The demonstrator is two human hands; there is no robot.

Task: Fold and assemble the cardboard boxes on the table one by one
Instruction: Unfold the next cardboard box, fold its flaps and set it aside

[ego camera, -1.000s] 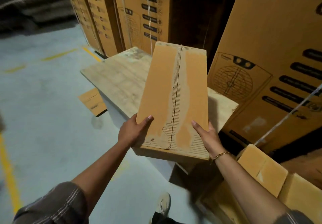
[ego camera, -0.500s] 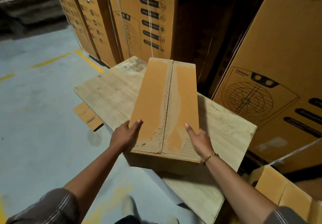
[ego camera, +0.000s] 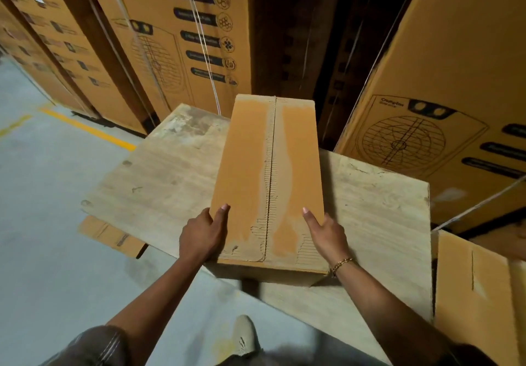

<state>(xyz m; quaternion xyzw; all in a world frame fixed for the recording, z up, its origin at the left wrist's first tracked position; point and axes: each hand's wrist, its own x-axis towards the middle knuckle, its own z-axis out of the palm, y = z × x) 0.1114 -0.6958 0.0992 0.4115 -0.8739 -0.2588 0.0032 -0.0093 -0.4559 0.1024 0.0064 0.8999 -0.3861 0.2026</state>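
Worn plywood table; left hand, right hand clasp long torn-faced corrugated box.

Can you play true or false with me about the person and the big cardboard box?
1. Both hands hold the box. True: the left hand and right hand grip its near end.
2. The box's top flaps are open. False: they are shut, meeting at a middle seam.
3. A bracelet is on the left wrist. False: it is on the right wrist.
4. The box is over a wooden table. True.
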